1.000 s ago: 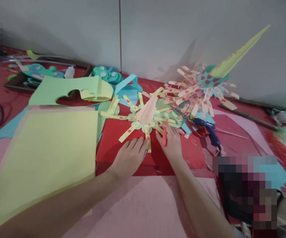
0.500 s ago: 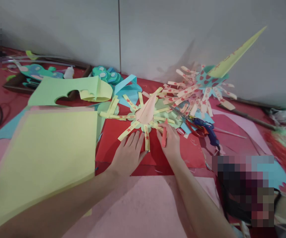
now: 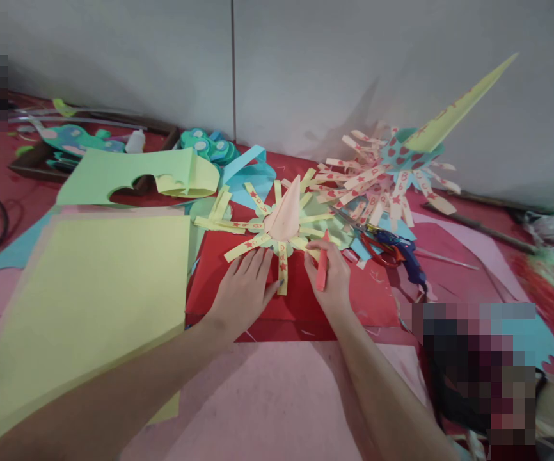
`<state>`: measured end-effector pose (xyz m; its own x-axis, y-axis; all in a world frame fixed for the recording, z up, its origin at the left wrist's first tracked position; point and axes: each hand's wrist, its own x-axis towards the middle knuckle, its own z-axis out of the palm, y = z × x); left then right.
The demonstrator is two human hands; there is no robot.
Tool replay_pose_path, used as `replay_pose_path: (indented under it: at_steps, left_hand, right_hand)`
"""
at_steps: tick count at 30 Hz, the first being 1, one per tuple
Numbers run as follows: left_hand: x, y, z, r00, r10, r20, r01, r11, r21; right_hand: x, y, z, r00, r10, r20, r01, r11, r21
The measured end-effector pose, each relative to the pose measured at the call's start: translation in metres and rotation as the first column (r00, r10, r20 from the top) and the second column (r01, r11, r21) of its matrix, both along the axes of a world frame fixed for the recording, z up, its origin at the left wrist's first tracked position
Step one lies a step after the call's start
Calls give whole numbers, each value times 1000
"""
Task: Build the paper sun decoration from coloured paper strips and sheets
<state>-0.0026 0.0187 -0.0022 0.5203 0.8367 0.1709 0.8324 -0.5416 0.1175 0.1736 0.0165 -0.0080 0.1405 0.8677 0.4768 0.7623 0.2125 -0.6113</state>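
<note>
Amid paper strips (image 3: 283,259) stands a pointed cone (image 3: 287,216).

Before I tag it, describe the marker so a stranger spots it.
Find the red board near the centre. Over its right half, the right hand grips the marker. It is the chunky coral stick, unlike the flat yellow paper strips nearby.

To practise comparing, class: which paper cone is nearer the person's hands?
The pink cone, ringed by yellow strips; the yellow cone is longer and farther back, right.
</note>
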Motion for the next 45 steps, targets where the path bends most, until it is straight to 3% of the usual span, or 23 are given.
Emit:
replay_pose_path:
  at_steps: [16, 27, 37, 45]
  left_hand:
    - [-3, 8, -2, 993, 21, 112, -16, 999, -45]
    - [-4, 10, 2, 993, 17, 114, -15, 1000, -23]
    - [-3, 12, 1, 990, 56, 127, -53, 998, -32]
    - [-4, 14, -5, 992, 36, 122, -25, 996, -90]
  right_hand:
    - [-11, -6, 9, 995, 92, -30, -91, 995, 30]
    - [-12, -7, 9, 987, -4, -159, 2, 1000, -16]
    - [-17, -11, 12, 999, -9, -50, 18, 981, 193]
    - [-15, -11, 7, 1000, 8, 7, -8, 999, 36]
